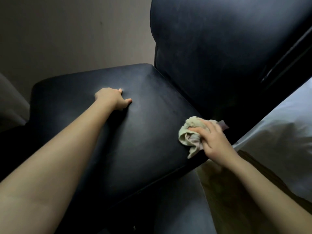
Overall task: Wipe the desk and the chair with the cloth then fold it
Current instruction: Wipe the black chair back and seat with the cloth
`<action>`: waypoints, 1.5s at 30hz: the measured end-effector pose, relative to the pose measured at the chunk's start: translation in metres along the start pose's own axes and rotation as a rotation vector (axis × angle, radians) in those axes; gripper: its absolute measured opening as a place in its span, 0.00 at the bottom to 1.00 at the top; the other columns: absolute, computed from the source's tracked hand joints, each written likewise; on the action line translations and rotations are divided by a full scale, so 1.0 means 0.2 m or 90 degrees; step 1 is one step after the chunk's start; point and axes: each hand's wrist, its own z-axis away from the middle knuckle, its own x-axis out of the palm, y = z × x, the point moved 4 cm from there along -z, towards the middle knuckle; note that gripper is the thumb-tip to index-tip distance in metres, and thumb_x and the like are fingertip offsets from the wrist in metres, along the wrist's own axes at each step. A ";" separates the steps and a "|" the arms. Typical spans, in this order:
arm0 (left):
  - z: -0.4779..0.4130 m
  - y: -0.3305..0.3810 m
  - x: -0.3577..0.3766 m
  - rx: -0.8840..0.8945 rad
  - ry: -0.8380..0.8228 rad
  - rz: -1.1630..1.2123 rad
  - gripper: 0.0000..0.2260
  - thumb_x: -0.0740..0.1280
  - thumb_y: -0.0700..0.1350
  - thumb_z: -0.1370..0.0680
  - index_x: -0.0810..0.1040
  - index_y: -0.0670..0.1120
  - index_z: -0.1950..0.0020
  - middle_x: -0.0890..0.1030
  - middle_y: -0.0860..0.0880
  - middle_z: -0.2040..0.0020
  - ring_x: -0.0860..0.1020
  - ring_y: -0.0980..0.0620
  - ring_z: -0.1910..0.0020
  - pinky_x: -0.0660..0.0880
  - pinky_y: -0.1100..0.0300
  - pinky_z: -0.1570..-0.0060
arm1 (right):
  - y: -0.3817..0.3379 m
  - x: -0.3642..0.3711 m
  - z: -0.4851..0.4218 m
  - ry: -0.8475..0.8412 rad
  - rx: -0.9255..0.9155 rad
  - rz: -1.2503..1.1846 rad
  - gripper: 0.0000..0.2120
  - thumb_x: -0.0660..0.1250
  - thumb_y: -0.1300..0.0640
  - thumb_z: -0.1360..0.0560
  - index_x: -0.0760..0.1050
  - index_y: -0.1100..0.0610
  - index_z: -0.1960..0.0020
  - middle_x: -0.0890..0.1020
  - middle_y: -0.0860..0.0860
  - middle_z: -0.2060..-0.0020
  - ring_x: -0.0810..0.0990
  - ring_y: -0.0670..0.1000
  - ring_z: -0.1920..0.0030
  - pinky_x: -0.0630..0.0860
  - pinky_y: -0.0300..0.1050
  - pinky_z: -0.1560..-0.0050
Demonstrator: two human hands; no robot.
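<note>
Right hand (214,141): the fingers (200,130) are curled over the bunched cloth (189,132) and grip it. The cloth is pale yellow-green with pink showing in its folds. It lies under and just ahead of the fingertips, pressed against the seat (135,141) of the black chair (168,107). A loose corner hangs back from the fingers, toward the wrist, at the seat's near right edge. A pink corner shows beyond the knuckles, on the far side of the hand.

Left hand (109,98): it holds nothing. The arm is extended and the hand is braced on the seat. The thumb and one fingertip (120,90) are spread apart and touch the upholstery. The other fingers are hidden behind the back of the hand. The left hand is well apart from the cloth, to the left of the right-hand fingers and farther forward.

Backrest (219,48): it rises beyond the fingers of both hands, nearer the right hand.

Surroundings: a bed (287,124) with pale bedding lies to the right of the right hand. A strip of wood floor (228,191) shows below that wrist. A plain wall (67,31) stands beyond the left-hand fingers.
</note>
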 end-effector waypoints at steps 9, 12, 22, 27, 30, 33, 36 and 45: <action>-0.01 -0.01 -0.02 0.024 -0.003 -0.007 0.33 0.54 0.68 0.25 0.56 0.56 0.23 0.69 0.49 0.29 0.66 0.44 0.30 0.69 0.53 0.40 | -0.54 0.16 0.01 -0.051 -0.160 0.034 0.25 0.56 0.41 0.31 0.77 0.50 0.40 0.75 0.56 0.38 0.71 0.61 0.38 0.56 0.53 0.34; 0.00 -0.03 -0.01 0.036 -0.013 -0.016 0.33 0.53 0.69 0.25 0.54 0.57 0.23 0.67 0.50 0.28 0.66 0.44 0.30 0.68 0.53 0.39 | -0.95 0.30 0.05 -0.064 -0.320 0.029 0.25 0.63 0.38 0.30 0.76 0.50 0.38 0.73 0.59 0.37 0.70 0.64 0.38 0.62 0.60 0.36; 0.03 -0.07 0.02 0.054 -0.014 -0.005 0.31 0.51 0.68 0.24 0.51 0.58 0.23 0.64 0.49 0.26 0.64 0.44 0.28 0.68 0.52 0.36 | -0.48 0.19 -0.06 -0.096 -0.264 -0.028 0.21 0.59 0.46 0.29 0.77 0.47 0.38 0.73 0.55 0.34 0.71 0.59 0.34 0.64 0.55 0.31; 0.12 -0.21 0.04 0.101 -0.019 0.117 0.25 0.52 0.64 0.21 0.57 0.59 0.25 0.58 0.49 0.23 0.59 0.44 0.26 0.57 0.45 0.29 | -0.14 0.01 -0.11 -0.033 -0.048 -0.055 0.20 0.62 0.47 0.30 0.77 0.43 0.39 0.73 0.48 0.34 0.69 0.53 0.33 0.64 0.53 0.32; 0.21 -0.49 0.11 0.075 0.018 0.205 0.22 0.53 0.59 0.20 0.63 0.57 0.26 0.60 0.46 0.24 0.56 0.48 0.24 0.56 0.44 0.28 | -0.33 0.05 -0.13 -0.054 -0.122 -0.047 0.19 0.62 0.46 0.31 0.80 0.45 0.42 0.76 0.50 0.37 0.72 0.54 0.36 0.60 0.46 0.32; 0.37 -0.73 0.17 0.003 0.060 0.260 0.20 0.55 0.55 0.19 0.67 0.54 0.28 0.62 0.42 0.25 0.55 0.48 0.24 0.56 0.50 0.28 | -0.72 0.19 -0.12 -0.129 -0.338 -0.073 0.19 0.61 0.45 0.31 0.80 0.46 0.43 0.77 0.52 0.38 0.73 0.55 0.37 0.58 0.48 0.29; 0.52 -0.79 0.16 0.012 0.092 0.283 0.17 0.57 0.50 0.18 0.72 0.48 0.30 0.67 0.43 0.28 0.58 0.49 0.25 0.56 0.58 0.30 | -1.22 0.38 -0.07 -0.209 -0.567 -0.095 0.18 0.63 0.47 0.31 0.82 0.48 0.44 0.77 0.53 0.39 0.74 0.58 0.40 0.67 0.53 0.36; 0.67 -0.79 0.18 0.012 -0.007 0.169 0.18 0.55 0.50 0.18 0.68 0.50 0.28 0.69 0.46 0.28 0.66 0.46 0.30 0.63 0.56 0.32 | -1.55 0.50 -0.08 -0.312 -0.689 -0.009 0.16 0.63 0.46 0.30 0.83 0.50 0.47 0.77 0.54 0.40 0.73 0.59 0.41 0.68 0.54 0.38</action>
